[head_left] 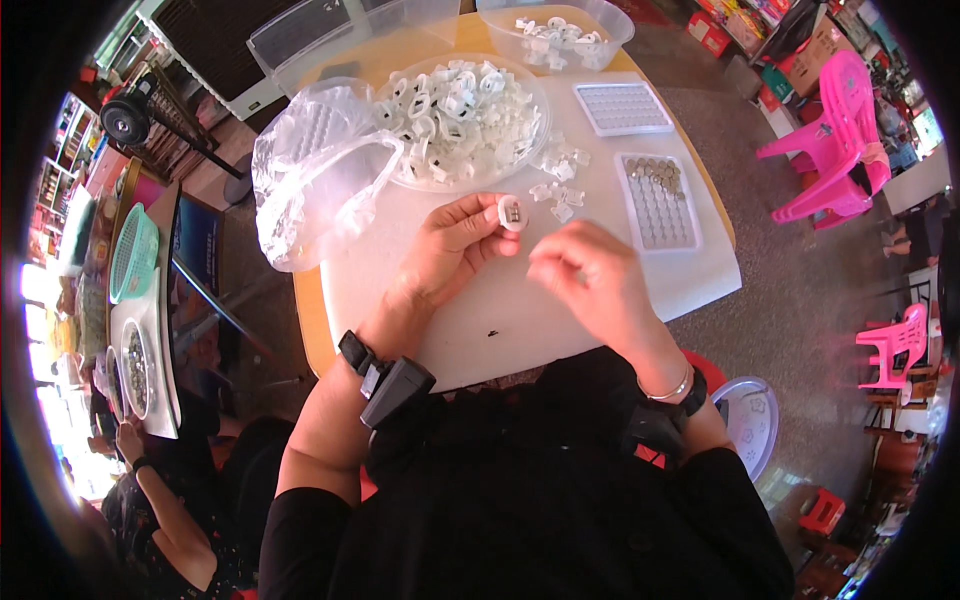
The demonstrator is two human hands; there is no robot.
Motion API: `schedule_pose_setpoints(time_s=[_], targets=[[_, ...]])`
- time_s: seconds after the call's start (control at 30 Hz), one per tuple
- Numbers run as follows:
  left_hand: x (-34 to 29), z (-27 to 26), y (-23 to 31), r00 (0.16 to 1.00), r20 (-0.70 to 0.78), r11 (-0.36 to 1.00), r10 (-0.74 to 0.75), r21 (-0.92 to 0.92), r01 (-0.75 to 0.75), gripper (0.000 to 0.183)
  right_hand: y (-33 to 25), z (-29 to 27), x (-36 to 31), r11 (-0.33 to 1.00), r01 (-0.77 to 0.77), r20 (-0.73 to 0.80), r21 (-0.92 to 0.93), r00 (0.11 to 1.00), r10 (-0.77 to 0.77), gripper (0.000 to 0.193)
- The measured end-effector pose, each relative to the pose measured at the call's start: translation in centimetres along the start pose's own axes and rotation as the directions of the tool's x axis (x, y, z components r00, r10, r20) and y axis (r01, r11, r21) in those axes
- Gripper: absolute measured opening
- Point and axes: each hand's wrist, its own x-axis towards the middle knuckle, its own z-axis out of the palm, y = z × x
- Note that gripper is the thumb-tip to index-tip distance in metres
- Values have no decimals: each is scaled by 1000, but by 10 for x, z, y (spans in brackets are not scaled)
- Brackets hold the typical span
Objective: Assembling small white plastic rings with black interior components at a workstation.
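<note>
Your left hand has its fingers pinched around a small round white plastic piece, held just above the counter with its flat face turned up toward you. Two small metal contacts show in that face. The piece is close to round, so it has no clear long axis; the pair of contacts runs roughly up and down in the view. Your right hand sits just beside it, fingers curled tightly together as if nipping something tiny, but what they hold, if anything, cannot be told.

Beyond your hands, a few loose white pieces lie on the counter between you and the shallow clear bowl heaped with the same parts. A grid tray to your right has only its far rows filled with small metal bits; a second grid tray behind it looks bare. A clear tub farther back holds more white pieces, and a crumpled plastic bag lies to your left.

Judging by the full bowl, you seem early on, with most pieces left to handle.
</note>
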Motion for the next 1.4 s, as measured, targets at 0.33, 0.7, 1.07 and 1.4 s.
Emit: schedule_pose_setpoints(time_s=[0.33, 0.7, 1.07, 1.4], targets=[[2, -1, 3, 998, 13, 998, 54, -27, -53, 24, 6, 32, -20, 945, 320, 378, -67, 885, -273, 17], [-3, 4, 4, 981, 187, 999, -42, -9, 44, 28, 14, 2, -7, 993, -113, -76, 33, 990, 116, 12], [-3, 4, 2, 977, 197, 996, -85, 42, 78, 30, 11, 5, -4, 983, -35, -241, 179, 967, 78, 12], [-3, 9, 1, 987, 141, 988, -82, 145, 61, 28, 32, 17, -7, 974, -49, -286, -221, 958, -17, 16]])
